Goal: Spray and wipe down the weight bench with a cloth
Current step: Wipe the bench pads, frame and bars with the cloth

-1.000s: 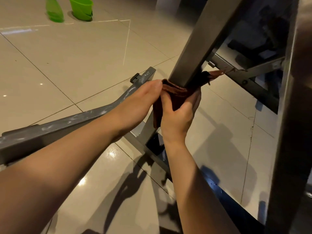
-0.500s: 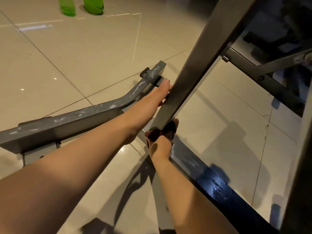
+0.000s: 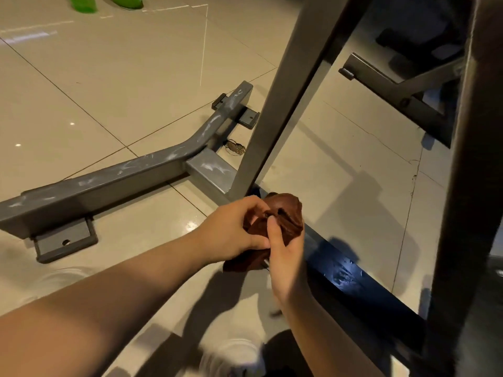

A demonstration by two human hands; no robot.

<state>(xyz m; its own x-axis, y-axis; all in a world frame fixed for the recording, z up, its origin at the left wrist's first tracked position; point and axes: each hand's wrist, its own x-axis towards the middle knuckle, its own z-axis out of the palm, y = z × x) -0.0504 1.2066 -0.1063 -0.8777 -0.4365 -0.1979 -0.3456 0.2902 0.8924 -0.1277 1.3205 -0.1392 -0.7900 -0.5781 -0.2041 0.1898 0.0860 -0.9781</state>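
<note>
A crumpled brown cloth (image 3: pixel 285 217) is held between both hands just off the foot of the bench's slanted grey upright (image 3: pixel 288 85). My left hand (image 3: pixel 231 229) pinches the cloth from the left, fingers curled. My right hand (image 3: pixel 285 254) grips it from below and behind, thumb on the cloth. Part of the cloth hangs under the hands. The scuffed grey floor bar (image 3: pixel 114 183) of the bench frame runs left from the upright's base, and a dark wet-looking bar (image 3: pixel 351 278) runs toward the lower right.
Glossy beige floor tiles (image 3: pixel 122 77) surround the frame. Green plastic items (image 3: pixel 81 2) stand at the far top left. A dark post (image 3: pixel 468 186) fills the right side, with more frame members (image 3: pixel 394 88) behind it. A white shoe (image 3: pixel 231 357) shows at the bottom.
Both hands have left the slanted upright. The cloth, wrapped round the upright earlier and slid down it, is now bunched between both hands just off the upright's foot.
</note>
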